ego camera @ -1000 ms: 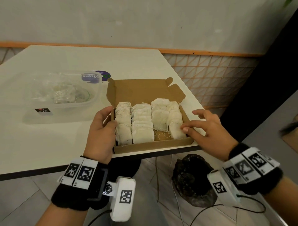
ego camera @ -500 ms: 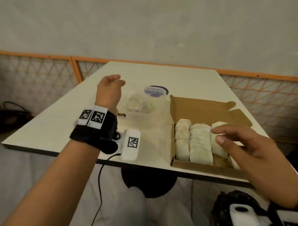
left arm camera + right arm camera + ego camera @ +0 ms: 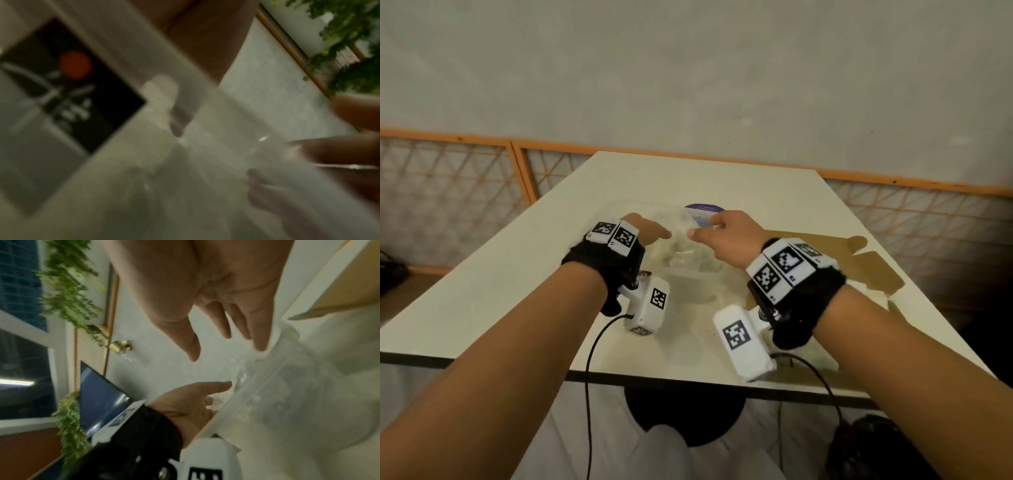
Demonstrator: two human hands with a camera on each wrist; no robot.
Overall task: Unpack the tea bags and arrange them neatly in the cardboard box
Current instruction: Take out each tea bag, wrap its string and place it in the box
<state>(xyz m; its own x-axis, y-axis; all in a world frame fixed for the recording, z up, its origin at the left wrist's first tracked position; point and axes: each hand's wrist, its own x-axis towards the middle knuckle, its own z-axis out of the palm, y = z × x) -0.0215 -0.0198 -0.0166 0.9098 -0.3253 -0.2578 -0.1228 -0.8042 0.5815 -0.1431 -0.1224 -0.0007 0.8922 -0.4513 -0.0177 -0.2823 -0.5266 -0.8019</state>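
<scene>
A clear plastic bag (image 3: 688, 255) with tea bags inside lies mid-table. Both hands hover over it. My left hand (image 3: 654, 233) is at its left edge; in the right wrist view the left thumb (image 3: 224, 384) lies straight against the plastic (image 3: 287, 394). My right hand (image 3: 709, 232) hangs just above the bag's right part with straight, spread fingers (image 3: 261, 344) and holds nothing. The brown cardboard box (image 3: 866, 263) stands open to the right, its tea bags hidden by my right wrist. The left wrist view is blurred and shows plastic (image 3: 185, 162) close up.
The white table (image 3: 517, 291) has a lattice railing behind it and a front edge near my forearms. The bag carries a purple label (image 3: 703, 213) and a black sticker (image 3: 72, 84). A black sack (image 3: 876, 445) sits on the floor at the right.
Both hands left the cardboard box and moved left to the plastic bag. The left hand came down from the air onto the bag's edge. My head turned left.
</scene>
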